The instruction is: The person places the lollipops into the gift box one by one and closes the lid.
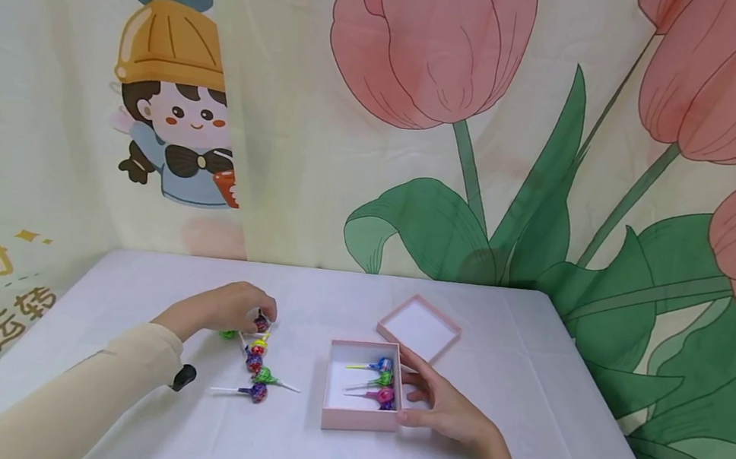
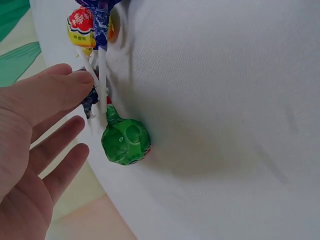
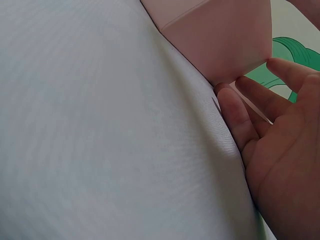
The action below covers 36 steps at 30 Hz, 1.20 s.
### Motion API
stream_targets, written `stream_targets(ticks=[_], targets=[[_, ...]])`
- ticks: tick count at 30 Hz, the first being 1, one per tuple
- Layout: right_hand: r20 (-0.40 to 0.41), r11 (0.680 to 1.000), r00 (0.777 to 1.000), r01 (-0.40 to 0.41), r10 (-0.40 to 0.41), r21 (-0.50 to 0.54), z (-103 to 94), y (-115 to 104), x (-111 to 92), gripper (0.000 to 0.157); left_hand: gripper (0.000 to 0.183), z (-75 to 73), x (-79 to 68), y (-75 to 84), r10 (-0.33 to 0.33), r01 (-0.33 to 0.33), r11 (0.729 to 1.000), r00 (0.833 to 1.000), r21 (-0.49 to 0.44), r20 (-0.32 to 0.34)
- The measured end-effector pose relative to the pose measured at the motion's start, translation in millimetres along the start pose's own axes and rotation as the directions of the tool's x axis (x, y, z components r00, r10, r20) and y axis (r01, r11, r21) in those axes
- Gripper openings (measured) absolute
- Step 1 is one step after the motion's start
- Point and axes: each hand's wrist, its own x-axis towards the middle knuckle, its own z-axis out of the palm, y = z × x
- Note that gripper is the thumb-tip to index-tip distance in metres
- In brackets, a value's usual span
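Observation:
In the head view my left hand (image 1: pixel 237 308) is over the far end of a row of lollipops, with thumb and fingers pinching a dark-wrapped lollipop (image 1: pixel 262 321). The left wrist view shows its dark blue wrapper (image 2: pixel 90 101) partly hidden behind the thumb. A green lollipop (image 2: pixel 126 141) lies just beside it, near a yellow and red one (image 2: pixel 81 26). My right hand (image 1: pixel 450 406) rests against the right side of an open pink box (image 1: pixel 358 420), its fingertips touching the wall (image 3: pixel 225 40). Inside lie several lollipops (image 1: pixel 382 379), sticks pointing left.
Nearer on the white tablecloth (image 1: pixel 177 436) lie a green lollipop (image 1: pixel 264 376) and a purple one (image 1: pixel 258 393). Behind the box lies a pink-edged lid (image 1: pixel 421 329), white inside. A printed tulip curtain (image 1: pixel 432 46) hangs behind the table.

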Motion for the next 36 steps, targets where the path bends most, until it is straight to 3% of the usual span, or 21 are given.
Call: stream_targets(ticks=[9, 21, 30, 36], targets=[[-0.004, 1.0, 1.0, 0.009, -0.009, -0.009, -0.1, -1.8, -0.5, 0.101, 0.018, -1.1, -1.5, -4.6, -0.019, 0.019, 1.0, 1.0, -0.021, 0.013], [-0.016, 1.0, 1.0, -0.002, 0.002, -0.013, 0.5, -0.7, -0.6, 0.1, 0.015, 1.9, -1.3, -7.0, 0.019, -0.018, 1.0, 0.999, 0.01, -0.039], [-0.017, 1.0, 1.0, -0.013, 0.013, -0.009, 1.2, -0.6, -0.4, 0.1, 0.015, 5.6, 1.5, -12.1, 0.01, -0.01, 1.0, 0.999, 0.001, -0.039], [-0.015, 1.0, 1.0, -0.018, 0.018, -0.004, 1.7, 0.4, -0.1, 0.1, 0.014, 6.1, 2.9, -13.8, 0.008, -0.008, 1.0, 0.997, 0.0, -0.08]])
